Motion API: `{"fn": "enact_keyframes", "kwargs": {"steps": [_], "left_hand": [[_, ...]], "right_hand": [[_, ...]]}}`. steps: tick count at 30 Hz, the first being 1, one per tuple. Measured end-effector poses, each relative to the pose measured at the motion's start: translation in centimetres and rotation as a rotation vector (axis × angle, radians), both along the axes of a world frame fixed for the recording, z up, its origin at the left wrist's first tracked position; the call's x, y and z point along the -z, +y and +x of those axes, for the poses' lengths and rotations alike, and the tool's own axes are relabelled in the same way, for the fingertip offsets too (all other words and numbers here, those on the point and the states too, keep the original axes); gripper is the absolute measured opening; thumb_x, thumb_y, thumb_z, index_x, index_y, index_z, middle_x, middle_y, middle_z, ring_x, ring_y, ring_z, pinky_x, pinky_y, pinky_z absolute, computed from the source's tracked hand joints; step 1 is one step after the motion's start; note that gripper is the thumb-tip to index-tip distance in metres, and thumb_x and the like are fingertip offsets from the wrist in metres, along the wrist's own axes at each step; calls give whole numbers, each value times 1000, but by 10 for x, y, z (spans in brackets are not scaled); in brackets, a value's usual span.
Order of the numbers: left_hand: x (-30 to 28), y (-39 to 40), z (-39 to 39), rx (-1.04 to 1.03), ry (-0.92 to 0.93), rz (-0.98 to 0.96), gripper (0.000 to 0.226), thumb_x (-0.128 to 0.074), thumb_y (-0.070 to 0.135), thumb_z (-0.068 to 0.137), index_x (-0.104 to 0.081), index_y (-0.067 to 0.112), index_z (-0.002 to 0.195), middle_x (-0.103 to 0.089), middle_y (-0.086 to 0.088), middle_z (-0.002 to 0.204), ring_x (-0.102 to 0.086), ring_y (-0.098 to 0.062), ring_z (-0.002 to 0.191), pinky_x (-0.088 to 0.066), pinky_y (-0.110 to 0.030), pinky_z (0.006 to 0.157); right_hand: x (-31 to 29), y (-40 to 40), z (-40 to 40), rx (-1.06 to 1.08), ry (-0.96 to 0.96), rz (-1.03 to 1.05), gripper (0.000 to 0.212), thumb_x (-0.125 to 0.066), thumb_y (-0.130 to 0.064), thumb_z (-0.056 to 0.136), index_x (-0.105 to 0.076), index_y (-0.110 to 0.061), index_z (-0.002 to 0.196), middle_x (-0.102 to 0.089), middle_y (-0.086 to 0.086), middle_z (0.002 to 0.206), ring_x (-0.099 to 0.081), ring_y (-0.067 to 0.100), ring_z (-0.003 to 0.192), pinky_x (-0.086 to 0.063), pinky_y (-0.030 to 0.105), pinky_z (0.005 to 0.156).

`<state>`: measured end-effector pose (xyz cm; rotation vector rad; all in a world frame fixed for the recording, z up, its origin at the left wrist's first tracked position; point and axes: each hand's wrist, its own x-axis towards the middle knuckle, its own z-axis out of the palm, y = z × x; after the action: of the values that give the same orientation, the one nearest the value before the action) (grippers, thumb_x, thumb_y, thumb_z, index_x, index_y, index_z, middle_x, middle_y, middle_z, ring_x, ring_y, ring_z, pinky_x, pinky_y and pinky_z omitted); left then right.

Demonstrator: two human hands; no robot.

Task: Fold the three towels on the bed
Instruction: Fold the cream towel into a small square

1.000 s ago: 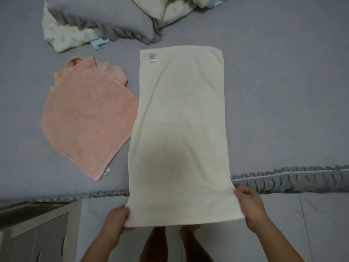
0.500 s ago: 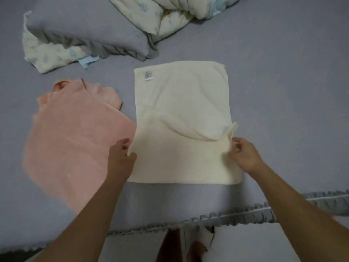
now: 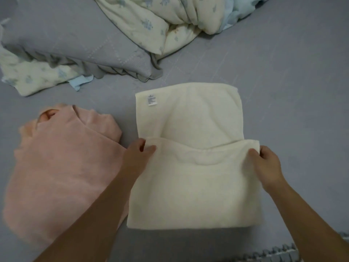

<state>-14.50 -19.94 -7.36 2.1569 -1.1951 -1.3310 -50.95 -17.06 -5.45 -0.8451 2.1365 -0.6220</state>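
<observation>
Pinching cream towel [image 3: 196, 186] folded edge: left hand [image 3: 137, 157], right hand [image 3: 268, 165]; bedsheet [image 3: 292, 91] beyond.

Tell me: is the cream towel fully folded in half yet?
Not yet. The cream towel is partly folded: both hands hold its near edge short of the far edge, leaving the label end uncovered.

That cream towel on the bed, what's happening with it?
A person is folding the cream towel on the grey bed. The left hand and right hand each pinch a corner of the near edge and carry it toward the far end, where the label sits; the fold is only partway over. A pink towel lies unfolded to the left, under the left forearm. Pillows and a rumpled quilt sit farther back.
</observation>
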Motion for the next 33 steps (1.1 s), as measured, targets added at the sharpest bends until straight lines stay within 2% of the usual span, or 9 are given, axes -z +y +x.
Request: {"fn": "enact_keyframes", "kwargs": {"steps": [5, 8, 12, 15, 20, 23, 26, 29, 33], "left_hand": [[-21, -22, 13, -279, 11, -266, 20, -61, 34, 85, -55, 24, 69, -49, 12, 60, -41, -3, 56, -37, -26, 51], [-30, -68, 23, -482, 74, -334, 16, -56, 43, 83, -60, 29, 76, -55, 13, 67, -47, -5, 62, -39, -25, 53], [-9, -128, 22, -243, -69, -264, 20, -58, 34, 93, -63, 15, 94, -61, 0, 84, -52, -17, 76, -37, -27, 56], [11, -139, 18, -133, -243, -178, 32, -57, 27, 95, -46, 13, 68, -46, -2, 66, -43, -21, 67, -27, -34, 54], [14, -145, 17, -148, -235, -230, 42, -56, 28, 95, -33, 17, 61, -32, 0, 60, -29, -16, 58, -25, -34, 52], [5, -157, 18, -182, -177, -286, 35, -56, 31, 93, -41, 17, 65, -33, -1, 64, -26, -12, 60, -24, -24, 47], [3, -171, 18, -341, -52, -306, 20, -57, 35, 91, -57, 18, 80, -47, -5, 76, -39, -12, 69, -34, -27, 59], [13, -171, 18, -347, -67, -184, 15, -60, 30, 93, -63, 16, 89, -58, -8, 87, -51, -17, 82, -43, -33, 71], [18, -172, 20, -324, 53, -18, 20, -67, 27, 91, -69, 11, 103, -70, -7, 91, -67, -22, 81, -57, -35, 74]], "right_hand": [[-31, -56, 9, -55, -57, -188, 14, -56, -19, 90, -61, -8, 82, -57, 2, 72, -46, 9, 61, -41, 27, 57], [-44, -120, 16, 38, -74, -369, 14, -58, -18, 87, -60, -18, 74, -54, -5, 66, -43, -1, 52, -38, 17, 49], [-11, -184, 21, 16, -7, -199, 9, -62, -27, 84, -65, -21, 90, -63, -7, 76, -58, 7, 66, -46, 24, 63], [22, -176, 20, -88, 143, 21, 27, -62, -33, 84, -65, -16, 105, -65, -2, 91, -59, 18, 82, -44, 26, 74], [34, -152, 15, -83, 180, -70, 26, -62, -41, 81, -63, -19, 95, -67, -3, 87, -61, 17, 79, -48, 31, 76], [30, -171, 13, -94, 151, -95, 28, -63, -46, 80, -62, -22, 93, -64, -7, 84, -59, 13, 77, -42, 25, 72], [30, -199, 13, -108, 112, -41, 35, -66, -47, 81, -62, -21, 103, -63, -6, 93, -57, 13, 85, -39, 22, 76], [32, -209, 14, -135, 159, 7, 27, -67, -39, 79, -60, -20, 96, -62, -6, 86, -57, 15, 80, -40, 25, 71], [25, -207, 7, -101, 170, -193, 5, -62, -27, 78, -59, -24, 81, -57, -14, 70, -52, 1, 63, -41, 15, 59]]}}
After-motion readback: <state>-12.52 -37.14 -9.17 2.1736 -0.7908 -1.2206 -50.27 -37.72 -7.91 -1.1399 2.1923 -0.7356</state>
